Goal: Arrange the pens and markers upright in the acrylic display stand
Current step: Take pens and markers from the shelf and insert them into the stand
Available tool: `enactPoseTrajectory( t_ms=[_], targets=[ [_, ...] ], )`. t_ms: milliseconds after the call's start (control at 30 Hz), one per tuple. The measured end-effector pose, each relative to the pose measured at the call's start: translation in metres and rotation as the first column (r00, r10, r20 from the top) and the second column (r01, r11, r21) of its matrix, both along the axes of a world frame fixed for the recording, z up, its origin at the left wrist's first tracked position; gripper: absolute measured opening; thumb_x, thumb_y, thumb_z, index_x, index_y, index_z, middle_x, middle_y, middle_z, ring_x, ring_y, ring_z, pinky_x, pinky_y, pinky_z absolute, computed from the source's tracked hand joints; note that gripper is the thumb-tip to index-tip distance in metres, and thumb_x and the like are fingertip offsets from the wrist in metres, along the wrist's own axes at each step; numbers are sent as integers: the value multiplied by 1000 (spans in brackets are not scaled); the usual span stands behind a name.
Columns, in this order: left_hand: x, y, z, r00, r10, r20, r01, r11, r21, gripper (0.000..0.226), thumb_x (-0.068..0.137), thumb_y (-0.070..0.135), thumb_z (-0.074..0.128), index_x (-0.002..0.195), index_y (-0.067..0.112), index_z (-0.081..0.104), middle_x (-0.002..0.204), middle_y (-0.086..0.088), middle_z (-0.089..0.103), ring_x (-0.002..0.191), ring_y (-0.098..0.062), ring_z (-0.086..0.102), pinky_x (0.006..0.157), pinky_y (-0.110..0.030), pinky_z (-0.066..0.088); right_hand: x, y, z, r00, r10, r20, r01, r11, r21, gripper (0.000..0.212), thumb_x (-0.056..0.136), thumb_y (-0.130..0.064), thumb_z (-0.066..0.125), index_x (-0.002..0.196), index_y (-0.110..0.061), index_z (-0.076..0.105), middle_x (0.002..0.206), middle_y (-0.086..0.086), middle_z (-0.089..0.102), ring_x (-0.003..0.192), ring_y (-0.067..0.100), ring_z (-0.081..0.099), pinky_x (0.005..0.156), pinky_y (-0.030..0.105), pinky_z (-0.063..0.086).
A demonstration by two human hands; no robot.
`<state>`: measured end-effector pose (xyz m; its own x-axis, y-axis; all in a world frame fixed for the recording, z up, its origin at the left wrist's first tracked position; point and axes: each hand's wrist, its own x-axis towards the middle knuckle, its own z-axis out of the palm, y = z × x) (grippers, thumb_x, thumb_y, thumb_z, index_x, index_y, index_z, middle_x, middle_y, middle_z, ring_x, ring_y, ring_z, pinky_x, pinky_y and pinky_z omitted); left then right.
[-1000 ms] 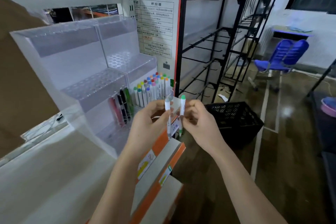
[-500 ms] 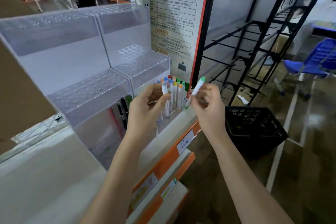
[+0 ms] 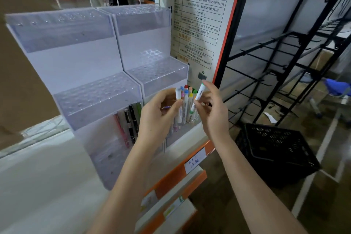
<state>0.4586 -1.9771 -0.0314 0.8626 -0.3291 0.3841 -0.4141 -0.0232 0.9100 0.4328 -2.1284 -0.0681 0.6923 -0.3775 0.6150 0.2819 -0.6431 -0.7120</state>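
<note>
Two markers are in hand: the left hand [image 3: 161, 108] pinches a white-capped marker [image 3: 178, 99] upright, the right hand [image 3: 210, 104] pinches a green-capped marker [image 3: 198, 95] tilted right. Both hover beside the acrylic display stand [image 3: 157, 74], whose lower row of markers [image 3: 187, 104] sits directly behind; the left is nearer.

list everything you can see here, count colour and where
acrylic display stand: two side by side, clear, tiered, on the white shelf
markers: a cluster, white bodies with mixed colour caps, upright in the right stand's bottom tier
pens: several, pink, black and green, upright in the left stand's bottom tier
green-tipped marker: one, white, tilted, in the right hand
white marker: one, upright, in the left hand
poster: one, white with printed text, behind the stands
crate: one, black, on the floor at right
rack: one, black metal, right
left hand: pinches the white marker
right hand: pinches the green-tipped marker
</note>
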Motion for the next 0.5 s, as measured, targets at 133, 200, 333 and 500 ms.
enactPoseTrajectory(
  t_ms=[133,200,333,500],
  targets=[
    [2,-3,-3,1000,11,3,-11,1000,-7,19,88,14,63,103,26,63,95,9,69,89,-5,65,78,-18,51,1,-1,-10,1000,13,14,-12,999,-35,40,94,-21,56,127,-34,37,106,-4,58,92,8,60,78,17,51],
    [3,-4,-5,1000,11,10,-11,1000,-10,19,88,13,64,104,23,64,94,9,69,89,-4,65,76,-17,50,2,-1,-14,1000,9,23,-9,1000,-29,38,94,-19,56,125,-35,40,112,0,57,90,5,60,76,16,51],
    [2,-3,-7,1000,-10,20,11,1000,-23,21,88,12,63,99,31,61,91,13,68,87,-2,65,74,-13,48,3,-1,-22,1000,-6,22,7,999,-42,29,93,-15,55,121,-24,53,111,-11,48,90,-8,55,77,8,45],
    [1,-3,-9,1000,-5,28,5,1000,-3,22,88,13,64,99,32,60,87,18,65,81,7,60,71,-9,45,6,-5,-20,996,-64,63,75,977,-199,23,91,-14,56,110,-3,62,109,0,56,89,3,55,80,6,43]
  ],
)
